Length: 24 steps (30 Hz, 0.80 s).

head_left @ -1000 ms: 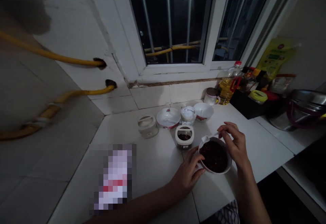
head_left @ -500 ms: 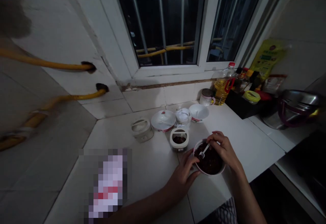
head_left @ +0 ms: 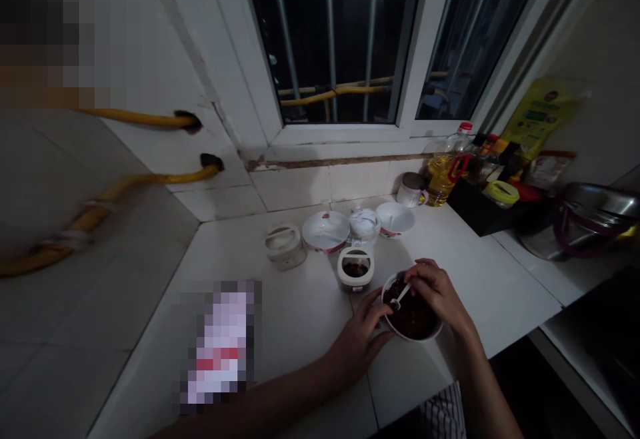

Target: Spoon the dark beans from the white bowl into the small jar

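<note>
The small white spoon (head_left: 400, 298) has moved off the rim and now sits down in the dark food (head_left: 413, 319), and the whole head view has shifted a little.

In the head view, the right grip (head_left: 437, 290) is narrow. It pinches the spoon's handle from above. The left grip (head_left: 359, 346) is open wider, with its fingers curved around the side of the white bowl (head_left: 429, 338). The bowl sits between the two grips, near the front of the white tiled desk (head_left: 305, 339). I cannot tell if it is resting on the desk or lifted a bit.

Just past the left grip is a small white-rimmed tub (head_left: 355, 271) with dark food in it. Farther on, past the tub, are a clear jar (head_left: 285, 247), a wide white bowl (head_left: 325, 231) and a small white bowl (head_left: 396, 218). Well past the right grip are a bottle of yellow oil (head_left: 441, 182) and a black tray (head_left: 475, 218) of small jars. A steel pot (head_left: 585, 220) is off to the right. A blurred thing (head_left: 220, 346) lies to the left of the left grip, too blurred to name.
</note>
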{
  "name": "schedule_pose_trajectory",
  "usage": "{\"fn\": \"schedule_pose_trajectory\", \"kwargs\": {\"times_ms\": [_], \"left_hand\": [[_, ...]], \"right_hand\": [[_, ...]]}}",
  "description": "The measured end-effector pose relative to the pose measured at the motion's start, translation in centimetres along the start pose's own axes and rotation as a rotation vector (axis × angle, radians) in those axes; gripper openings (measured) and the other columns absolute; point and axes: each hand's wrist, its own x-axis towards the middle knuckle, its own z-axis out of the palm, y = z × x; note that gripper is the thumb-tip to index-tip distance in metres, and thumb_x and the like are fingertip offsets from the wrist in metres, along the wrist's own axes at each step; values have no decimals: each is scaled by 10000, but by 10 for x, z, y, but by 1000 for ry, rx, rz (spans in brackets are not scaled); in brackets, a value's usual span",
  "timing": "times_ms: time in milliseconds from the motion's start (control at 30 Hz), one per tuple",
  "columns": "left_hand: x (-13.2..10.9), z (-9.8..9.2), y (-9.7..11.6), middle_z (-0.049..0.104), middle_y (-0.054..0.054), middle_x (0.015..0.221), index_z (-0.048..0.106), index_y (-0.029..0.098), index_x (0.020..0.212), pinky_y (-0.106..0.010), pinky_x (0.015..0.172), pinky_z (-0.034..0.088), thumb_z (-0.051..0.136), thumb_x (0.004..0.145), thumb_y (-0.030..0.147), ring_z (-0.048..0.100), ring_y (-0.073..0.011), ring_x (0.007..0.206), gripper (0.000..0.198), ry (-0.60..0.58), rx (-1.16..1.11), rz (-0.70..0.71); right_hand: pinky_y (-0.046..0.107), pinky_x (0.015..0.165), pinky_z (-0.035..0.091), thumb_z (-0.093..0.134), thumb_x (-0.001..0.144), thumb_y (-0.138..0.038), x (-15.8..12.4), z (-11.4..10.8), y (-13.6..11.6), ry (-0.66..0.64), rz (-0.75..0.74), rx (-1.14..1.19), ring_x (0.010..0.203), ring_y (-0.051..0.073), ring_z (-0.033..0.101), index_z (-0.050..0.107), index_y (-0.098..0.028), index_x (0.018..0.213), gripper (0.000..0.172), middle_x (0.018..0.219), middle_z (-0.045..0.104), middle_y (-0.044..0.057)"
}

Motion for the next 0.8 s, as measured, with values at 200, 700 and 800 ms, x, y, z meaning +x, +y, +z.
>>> {"fn": "schedule_pose_trajectory", "kwargs": {"times_ms": [200,700,800], "left_hand": [[1,-2,1,363,-159,1430,473,216,1160,-382,968,495,498,948,240,458,-258,1273,214,-2,-16,39],[-1,-4,2,364,-150,1432,468,214,1166,-329,856,541,497,938,211,555,-213,1108,230,-6,-24,35],[-2,-3,0,361,-142,1444,475,222,1173,-337,862,544,497,934,219,584,-199,1053,241,4,-19,14]], "right_hand": [[366,786,451,513,802,-284,-2,1,0,107,22,85,844,250,594,663,-230,704,187,568,609,21],[277,546,401,589,727,-353,-6,1,4,304,201,306,527,154,516,655,-192,674,181,515,541,-22],[266,526,396,598,730,-347,-7,0,7,343,224,365,498,141,505,652,-189,723,167,514,548,-29]]}}
